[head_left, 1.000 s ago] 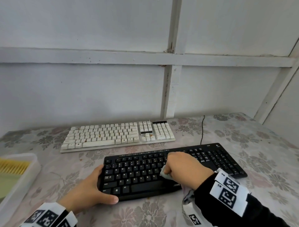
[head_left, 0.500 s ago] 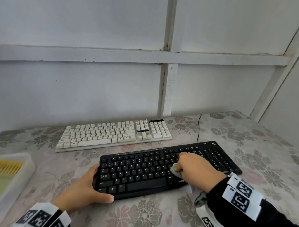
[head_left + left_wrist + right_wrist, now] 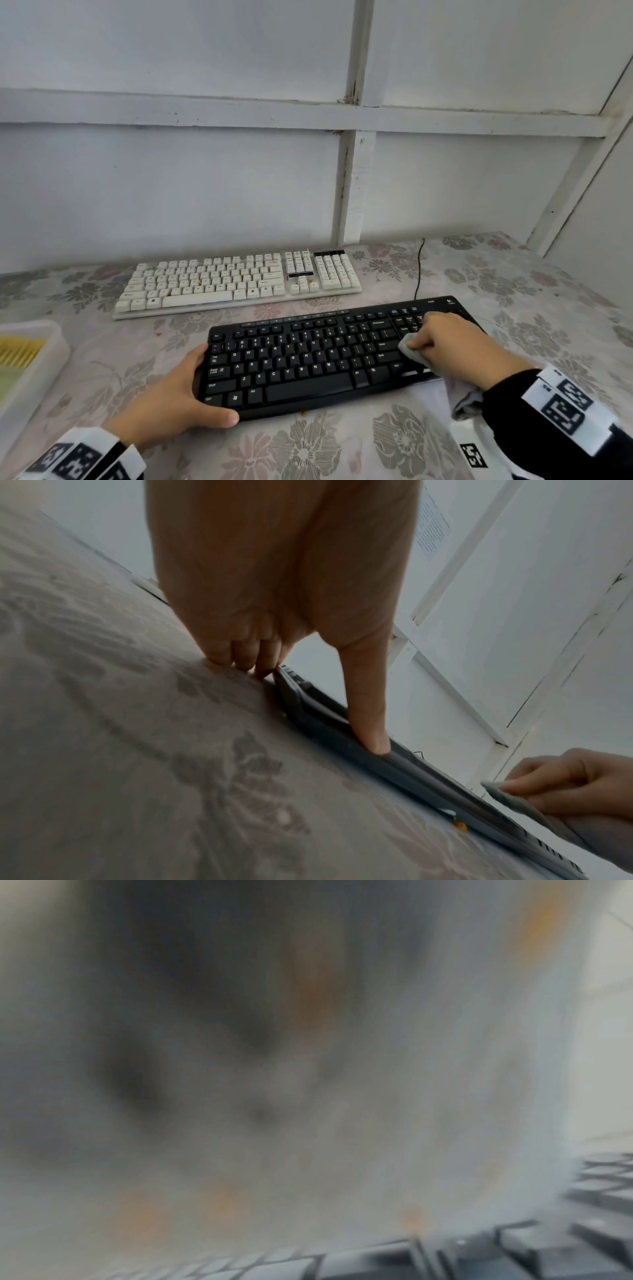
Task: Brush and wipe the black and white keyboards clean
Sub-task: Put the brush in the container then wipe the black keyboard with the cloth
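The black keyboard (image 3: 308, 359) lies near me on the flowered tablecloth, and the white keyboard (image 3: 239, 281) sits behind it by the wall. My left hand (image 3: 178, 394) holds the black keyboard's front left corner, thumb along its front edge (image 3: 373, 739) and fingers curled at its left end. My right hand (image 3: 448, 346) grips a crumpled grey cloth (image 3: 411, 349) and presses it on the keys at the keyboard's right part. In the right wrist view the blurred cloth (image 3: 308, 1096) fills the picture, with black keys (image 3: 514, 1253) below it.
A white tray (image 3: 30, 370) stands at the left table edge with yellow bristles (image 3: 17, 349) inside. A black cable (image 3: 419, 267) runs from the black keyboard toward the wall. An orange crumb (image 3: 460, 826) lies by the keyboard's front edge. The wall is close behind.
My right hand has slid the cloth to the right across the black keyboard, from its middle to its right part. My left hand has kept its hold on the corner.
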